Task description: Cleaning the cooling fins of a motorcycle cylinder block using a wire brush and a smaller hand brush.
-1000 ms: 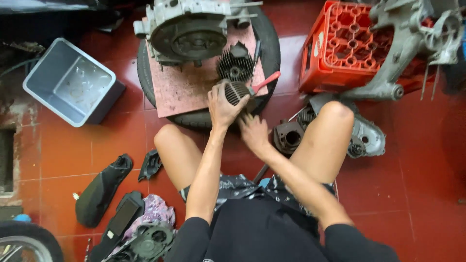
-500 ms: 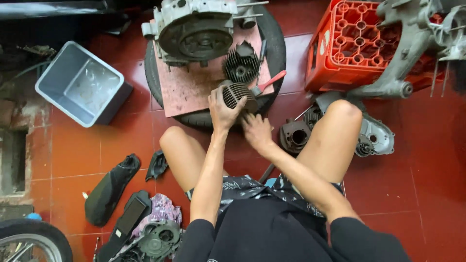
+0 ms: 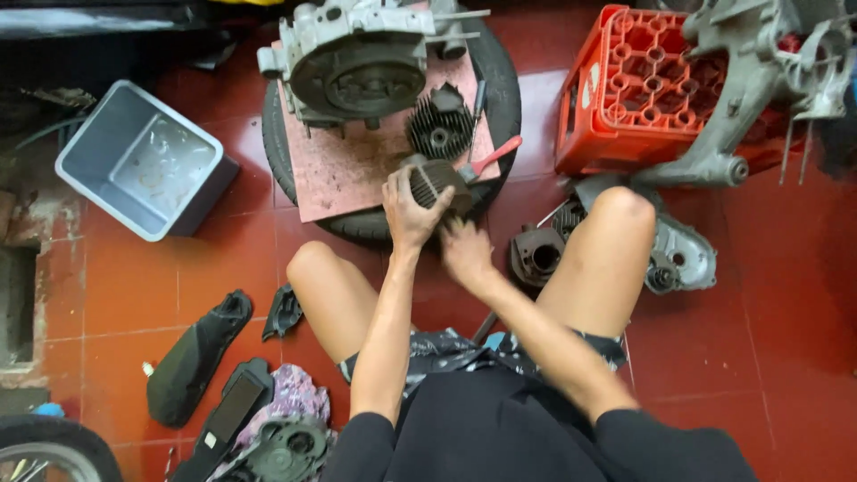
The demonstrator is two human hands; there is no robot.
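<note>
Two hands [image 3: 406, 210] [image 3: 464, 250] at work, two finned cylinders [image 3: 433, 181] [image 3: 440, 129] up top, one tyre [image 3: 500, 80], one red crate [image 3: 643, 89], one grey tub [image 3: 134, 161], one pink board [image 3: 348, 174].

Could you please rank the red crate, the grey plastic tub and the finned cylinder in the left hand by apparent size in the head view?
1. red crate, partly covered
2. grey plastic tub, close behind it
3. finned cylinder, held by the left hand

The right hand [image 3: 466, 253], which had rested against the finned cylinder [image 3: 435, 181] 1 second earlier, dropped just below it and blurred with motion. The left hand [image 3: 409, 210] shifted its grip slightly, tilting the cylinder's fins more toward the camera.
</note>
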